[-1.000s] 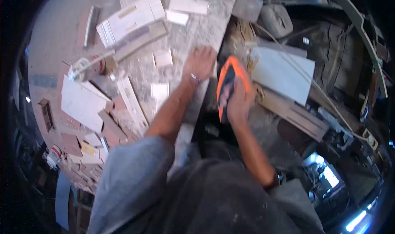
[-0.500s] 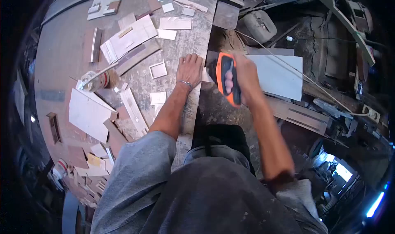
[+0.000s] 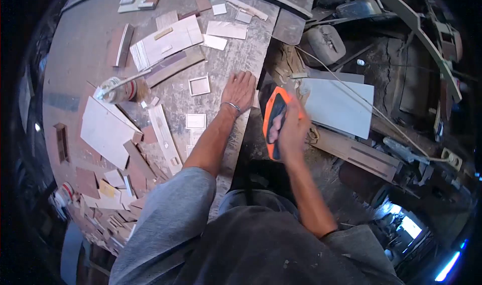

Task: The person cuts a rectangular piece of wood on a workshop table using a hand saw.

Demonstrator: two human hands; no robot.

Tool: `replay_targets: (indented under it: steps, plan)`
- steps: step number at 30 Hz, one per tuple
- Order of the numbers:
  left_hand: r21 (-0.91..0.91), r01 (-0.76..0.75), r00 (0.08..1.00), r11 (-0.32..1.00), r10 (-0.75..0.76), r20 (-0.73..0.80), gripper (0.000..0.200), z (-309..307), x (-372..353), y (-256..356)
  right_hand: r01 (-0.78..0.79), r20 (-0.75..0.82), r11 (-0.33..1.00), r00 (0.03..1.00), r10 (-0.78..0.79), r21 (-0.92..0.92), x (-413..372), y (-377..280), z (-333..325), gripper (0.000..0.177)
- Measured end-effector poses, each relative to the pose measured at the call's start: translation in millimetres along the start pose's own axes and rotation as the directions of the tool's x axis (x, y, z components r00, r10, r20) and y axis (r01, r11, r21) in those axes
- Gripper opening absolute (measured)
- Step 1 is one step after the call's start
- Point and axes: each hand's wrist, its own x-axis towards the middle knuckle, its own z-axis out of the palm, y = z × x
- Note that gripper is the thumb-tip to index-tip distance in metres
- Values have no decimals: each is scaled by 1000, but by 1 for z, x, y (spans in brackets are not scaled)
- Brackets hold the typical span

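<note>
My left hand (image 3: 238,93) presses down at the right edge of the workbench, its fingers together and bent over the top. A small pale piece of wood (image 3: 256,99) pokes out from under it past the bench edge; most of that piece is hidden. My right hand (image 3: 292,134) is wrapped round the orange and black handle of a handsaw (image 3: 271,119), just off the bench edge. The saw's blade cannot be made out from this angle. Left of my left hand lie a small wooden frame (image 3: 200,86) and a pale square piece (image 3: 196,121).
Thin boards (image 3: 168,41) and offcuts cover the workbench (image 3: 83,49). A jar (image 3: 120,90) with a stick across it stands among them. Right of the bench are a white panel (image 3: 341,104), a plastic jerrycan (image 3: 324,45), a cord and a slotted plank (image 3: 356,152).
My right hand has drawn the handsaw back toward my body. My left hand stays at the bench edge. The whole view has shifted slightly.
</note>
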Motion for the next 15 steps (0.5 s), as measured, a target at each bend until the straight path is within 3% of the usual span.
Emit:
replay_targets:
  steps: [2, 4, 6, 7, 9, 10, 12, 15]
  plan:
    - [3, 6, 999, 1000, -7, 51, 20, -5, -5, 6, 77, 0, 997, 997, -77, 24, 6, 52, -10, 53]
    - [-17, -13, 997, 1000, 14, 73, 21, -3, -16, 14, -9, -28, 1000, 1000, 9, 14, -5, 31, -13, 52]
    - [-14, -78, 997, 997, 78, 4, 22, 2, -9, 4, -30, -5, 1000, 1000, 30, -9, -4, 20, -10, 53]
    - [-20, -29, 998, 999, 30, 51, 23, 3, -7, 6, -29, -55, 999, 998, 27, -32, 1, 16, 1, 47]
    - [-7, 2, 999, 1000, -1, 40, 22, 2, -9, 1, -99, -14, 990, 995, 98, -102, 37, 0, 6, 39]
    - [-19, -1, 999, 1000, 2, 43, 22, 0, -8, 6, -62, -10, 988, 998, 62, -140, 80, 5, -3, 37]
    - [-26, -9, 997, 1000, 11, 72, 18, -5, -12, 11, -343, 117, 939, 934, 337, 34, 124, -32, -7, 47]
    - [12, -19, 1000, 1000, 18, 13, 16, -3, -5, 8, -356, 164, 931, 926, 340, 82, 168, -40, 1, 49]
